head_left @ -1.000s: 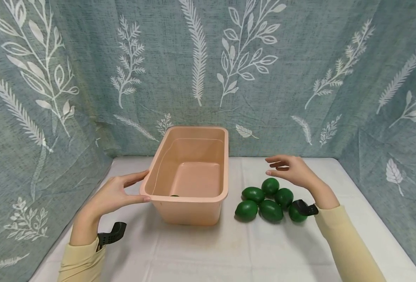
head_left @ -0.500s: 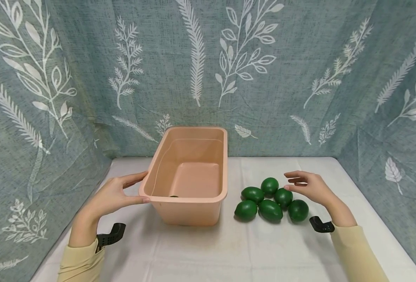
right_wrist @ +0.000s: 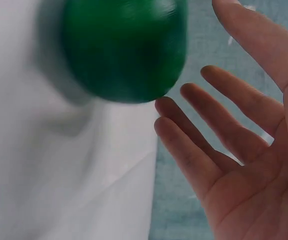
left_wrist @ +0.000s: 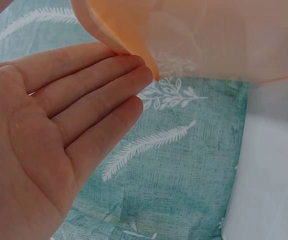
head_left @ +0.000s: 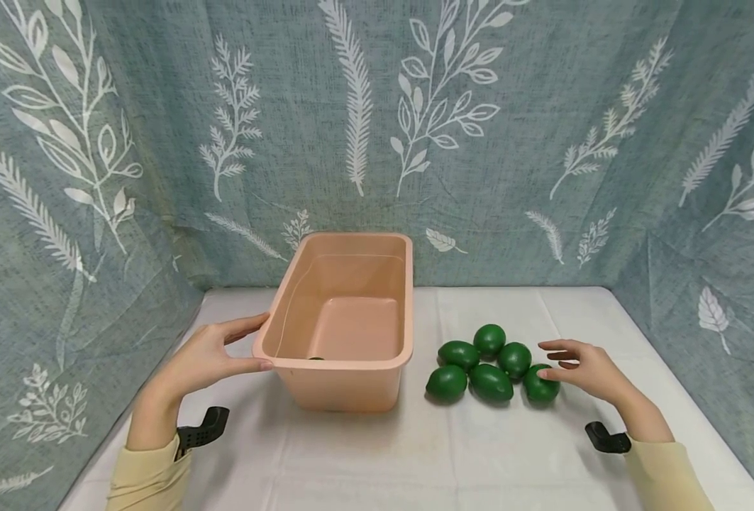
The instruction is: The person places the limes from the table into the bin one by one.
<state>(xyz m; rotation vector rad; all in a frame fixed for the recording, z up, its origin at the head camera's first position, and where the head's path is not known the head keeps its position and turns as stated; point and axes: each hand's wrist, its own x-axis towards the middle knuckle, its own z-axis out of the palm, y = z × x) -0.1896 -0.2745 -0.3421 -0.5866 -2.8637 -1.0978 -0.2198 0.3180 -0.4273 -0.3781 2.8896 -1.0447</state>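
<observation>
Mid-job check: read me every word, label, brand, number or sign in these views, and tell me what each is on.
None: no readable text, number or sign in any view.
Peach bin: no label visible; tiny dark specks in the left wrist view are too small to make out.
Green fruits: no stickers or lettering visible.
Black wrist mounts: too small to tell.
Curtain: white plant prints only.

The white-covered table (head_left: 364, 461) bore a peach bin (head_left: 345, 389) and, nearer its right edge, six clustered green fruits (head_left: 491, 383).
</observation>
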